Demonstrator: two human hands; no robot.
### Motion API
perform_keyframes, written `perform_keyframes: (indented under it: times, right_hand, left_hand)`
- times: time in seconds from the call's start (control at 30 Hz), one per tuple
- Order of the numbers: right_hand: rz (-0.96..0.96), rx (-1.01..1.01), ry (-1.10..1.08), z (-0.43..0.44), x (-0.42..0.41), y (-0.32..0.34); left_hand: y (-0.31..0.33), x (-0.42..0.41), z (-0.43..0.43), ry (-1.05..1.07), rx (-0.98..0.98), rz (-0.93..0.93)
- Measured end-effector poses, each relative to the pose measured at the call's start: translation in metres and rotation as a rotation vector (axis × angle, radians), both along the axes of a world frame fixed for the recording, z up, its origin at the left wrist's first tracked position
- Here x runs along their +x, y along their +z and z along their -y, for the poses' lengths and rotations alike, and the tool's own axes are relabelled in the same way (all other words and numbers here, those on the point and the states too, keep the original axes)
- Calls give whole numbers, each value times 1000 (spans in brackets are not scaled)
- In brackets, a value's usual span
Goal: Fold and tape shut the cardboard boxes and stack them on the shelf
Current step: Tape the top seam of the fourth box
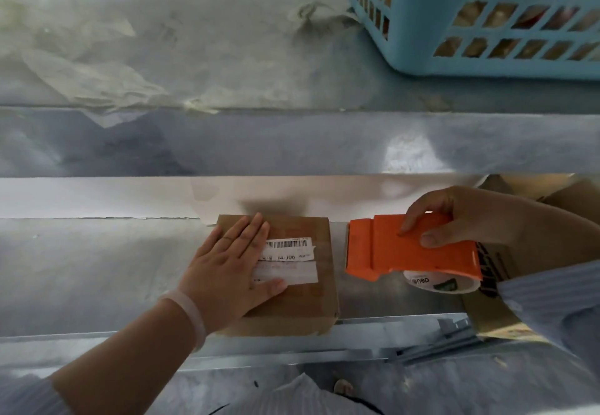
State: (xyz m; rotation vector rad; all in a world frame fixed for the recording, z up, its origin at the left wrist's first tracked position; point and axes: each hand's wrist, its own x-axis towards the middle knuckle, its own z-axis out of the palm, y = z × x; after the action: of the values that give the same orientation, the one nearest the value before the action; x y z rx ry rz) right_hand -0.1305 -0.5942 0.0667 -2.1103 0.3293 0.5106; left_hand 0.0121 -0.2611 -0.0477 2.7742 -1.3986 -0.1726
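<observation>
Box (311, 304) sits at the front edge of the shelf (97, 268) under our left hand (230, 265), grip open and flat to steady it; our right hand (454, 216) clasps the tape dispenser (389, 252) just beside, ready.

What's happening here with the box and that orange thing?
A person is handling a small cardboard box on a metal shelf. Their left hand presses flat on the box's labelled top, while the right hand grips an orange tape dispenser just beside it, not touching the box. A blue basket sits on the shelf above.
</observation>
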Motion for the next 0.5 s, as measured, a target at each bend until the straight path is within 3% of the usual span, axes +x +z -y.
perform_keyframes:
  times: [0.5]
  right_hand:
    - [-123,-123,58,3,-18,10]
  left_hand:
    - [-7,3,-2,-61,14,134]
